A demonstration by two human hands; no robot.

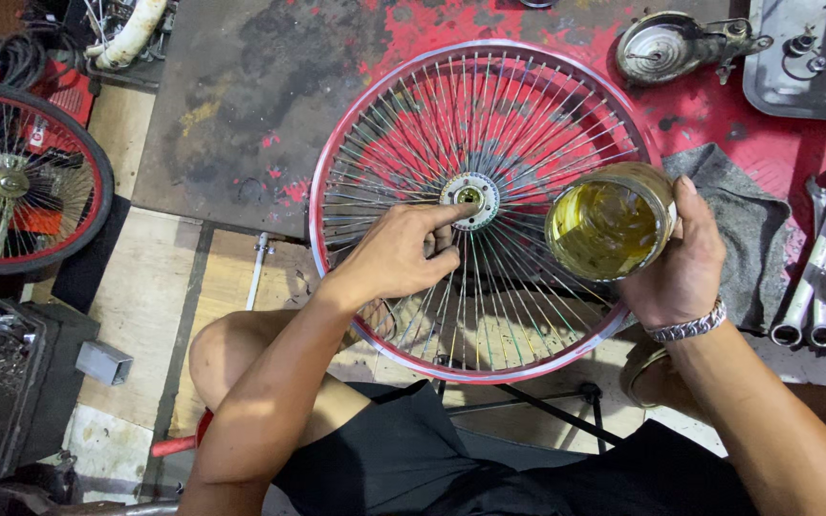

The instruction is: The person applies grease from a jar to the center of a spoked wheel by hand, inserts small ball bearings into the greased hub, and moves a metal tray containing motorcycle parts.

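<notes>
Grey rag [748,225], two spanners [819,263], second wheel [21,177]

1. A metal bench [241,105], red paint worn to dark grey, fills the upper part of the view.
2. A spoked wheel [336,162] with a red rim lies flat on it, its near edge overhanging.
3. A grey rag [752,225] lies just right of the wheel.
4. 2 wrenches [819,263] lie side by side right of the rag.
5. A round metal part [666,43] sits at the top.
6. A grey tray [795,91] sits at the top right corner.
7. Below the bench is a floor [141,306] of pale boards, with a small grey block [103,362] on it.
</notes>
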